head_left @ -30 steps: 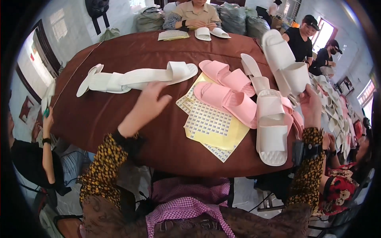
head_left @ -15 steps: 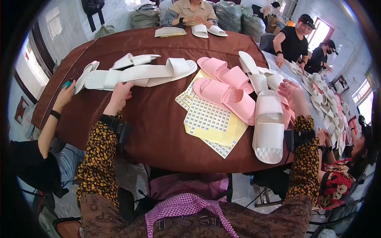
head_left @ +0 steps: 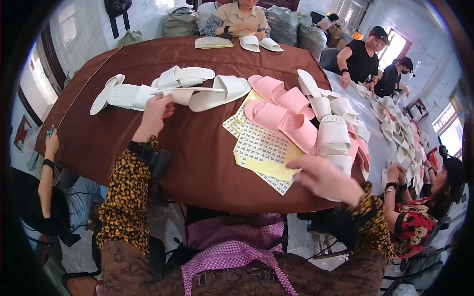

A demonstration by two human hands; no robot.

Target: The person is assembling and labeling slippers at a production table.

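Note:
My left hand (head_left: 157, 116) pinches the edge of a white slipper (head_left: 183, 95), which is tipped almost edge-on. Other white slippers lie around it: a strap-up pair (head_left: 187, 75) behind, one (head_left: 129, 97) to the left and one (head_left: 229, 89) to the right. My right hand (head_left: 328, 180) is blurred, its fingers stretched out above the edge of the yellow-backed label sheets (head_left: 264, 150); nothing shows in it. Pink slippers (head_left: 280, 123) overlap the sheets. Partly behind my right hand lies a white slipper (head_left: 333, 135) on the heap at the right.
A brown cloth covers the table (head_left: 197, 158). Across it sits a person (head_left: 245, 19) with white slippers (head_left: 250, 43) and label sheets (head_left: 213, 42). A co-worker's hand (head_left: 52, 143) is at the left edge. Many slippers (head_left: 402, 128) cover the table at the right, with people around it.
My right hand has left the slippers at the right and moved nearer and left, to the label sheets. My left hand has moved slightly right and tipped the white slipper. The left co-worker's hand has drawn back.

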